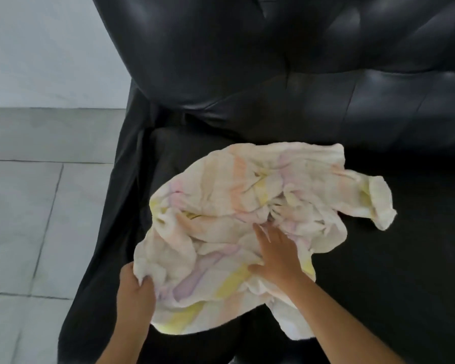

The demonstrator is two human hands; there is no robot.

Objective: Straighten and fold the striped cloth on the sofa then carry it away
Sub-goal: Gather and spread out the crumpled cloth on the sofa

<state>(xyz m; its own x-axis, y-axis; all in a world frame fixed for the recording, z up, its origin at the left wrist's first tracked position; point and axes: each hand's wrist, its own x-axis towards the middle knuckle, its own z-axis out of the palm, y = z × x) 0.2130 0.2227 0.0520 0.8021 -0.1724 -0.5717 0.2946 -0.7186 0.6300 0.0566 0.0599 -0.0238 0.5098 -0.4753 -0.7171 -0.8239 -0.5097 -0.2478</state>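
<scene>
Two hands are already on the striped cloth (pixel 247 222), which lies crumpled on the seat of the black sofa (pixel 378 258), directly ahead of the person. Its long axis runs diagonally, from the near-left edge to the far-right corner. The left hand (pixel 135 290) is closed around that near-left edge; the right hand (pixel 276 254) rests open and flat on the middle folds. No container is in view. Straightening likely means reaching the right hand toward the far-right corner, well apart from both hands.
</scene>
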